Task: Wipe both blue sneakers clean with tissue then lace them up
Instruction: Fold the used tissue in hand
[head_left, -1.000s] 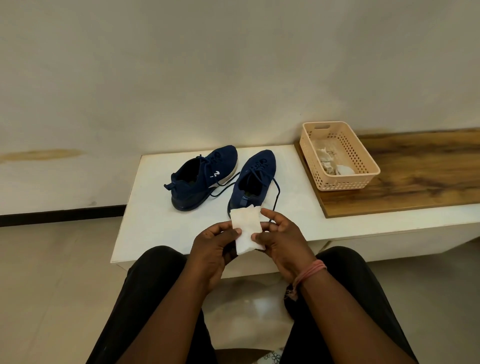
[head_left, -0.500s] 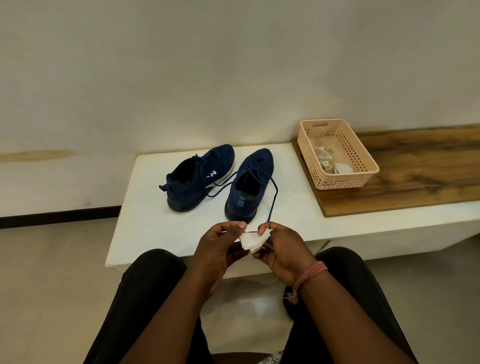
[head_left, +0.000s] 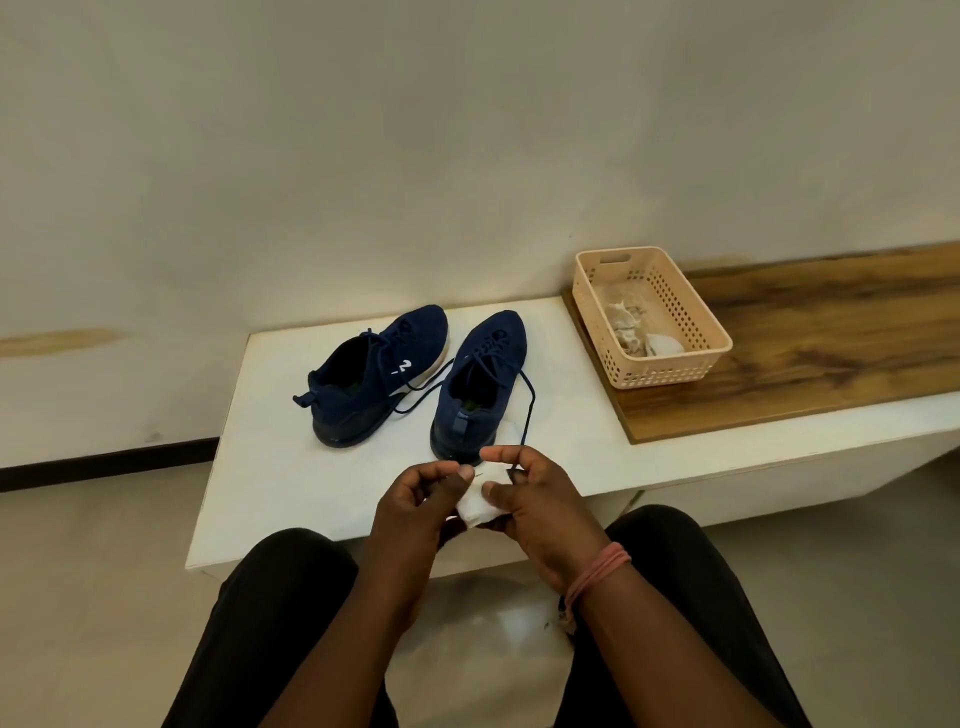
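Observation:
Two blue sneakers stand on the white bench (head_left: 260, 467). The left sneaker (head_left: 374, 374) leans on its side with its heel toward me; the right sneaker (head_left: 480, 379) stands upright, heel near my hands. Their dark laces hang loose, and one lace (head_left: 527, 415) trails down toward my right hand. Just in front of the bench edge, my left hand (head_left: 421, 504) and my right hand (head_left: 535, 499) both pinch a folded white tissue (head_left: 480, 501) between thumbs and fingers.
A beige perforated basket (head_left: 675, 374) with crumpled tissues inside sits on a wooden board (head_left: 805, 353) at the right of the bench. A wall rises behind. My knees in black trousers are below the hands.
The flat tissue sheet has been folded down into a small wad between both hands. The hands stayed in front of the right sneaker's heel.

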